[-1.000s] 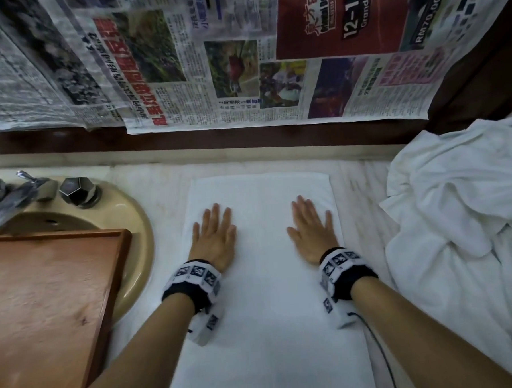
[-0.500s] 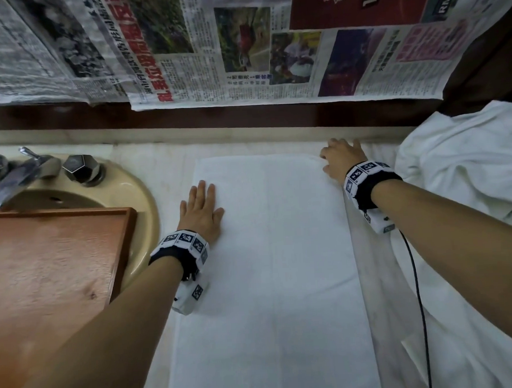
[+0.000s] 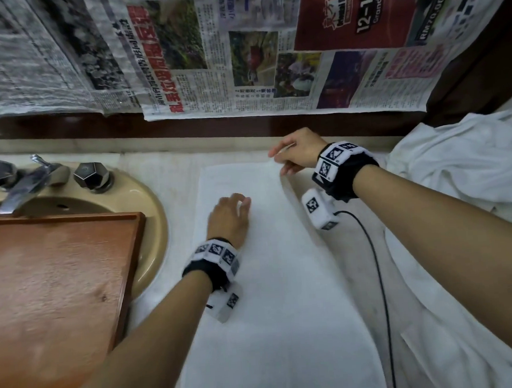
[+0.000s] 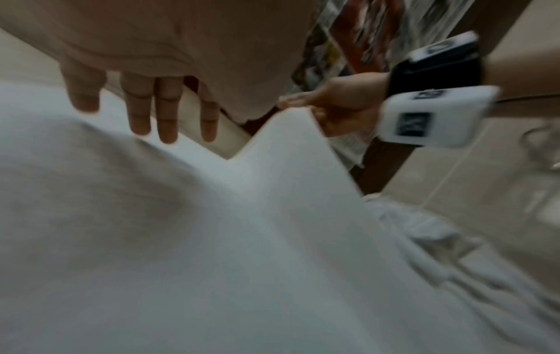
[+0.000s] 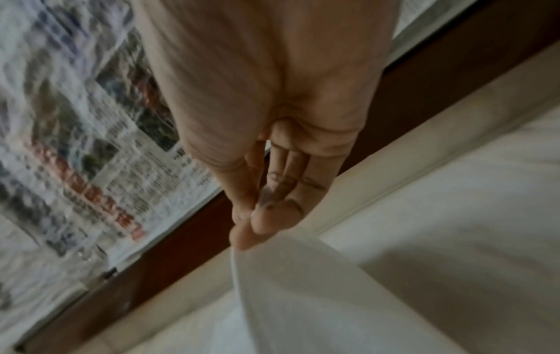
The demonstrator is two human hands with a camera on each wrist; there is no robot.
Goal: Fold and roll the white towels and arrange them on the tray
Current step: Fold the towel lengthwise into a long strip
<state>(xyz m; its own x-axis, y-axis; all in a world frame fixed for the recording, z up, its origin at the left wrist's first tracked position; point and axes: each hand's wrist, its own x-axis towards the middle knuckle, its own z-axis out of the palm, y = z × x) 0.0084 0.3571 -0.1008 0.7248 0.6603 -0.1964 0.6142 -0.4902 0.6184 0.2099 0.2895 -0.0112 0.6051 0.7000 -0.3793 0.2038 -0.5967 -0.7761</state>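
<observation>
A long white towel (image 3: 278, 296) lies flat on the marble counter, stretching away from me. My left hand (image 3: 231, 214) rests on its far left part with fingers (image 4: 166, 119) straight. My right hand (image 3: 291, 158) pinches the towel's far right corner between thumb and fingers (image 5: 260, 222) and holds it raised off the counter; the lifted edge (image 4: 297, 134) stands up beside the left hand. The wooden tray (image 3: 54, 278) lies across the sink at the left with nothing on it.
A heap of crumpled white towels (image 3: 461, 177) fills the right side of the counter. A beige sink (image 3: 148, 205) with a metal tap (image 3: 26, 188) lies under the tray. Newspaper (image 3: 212, 62) covers the wall behind. A black cable (image 3: 377, 261) trails from my right wrist.
My right hand went from pressing the towel to its far right corner, gripped it, and now lifts it leftward. My left hand slid from the left edge toward the towel's middle.
</observation>
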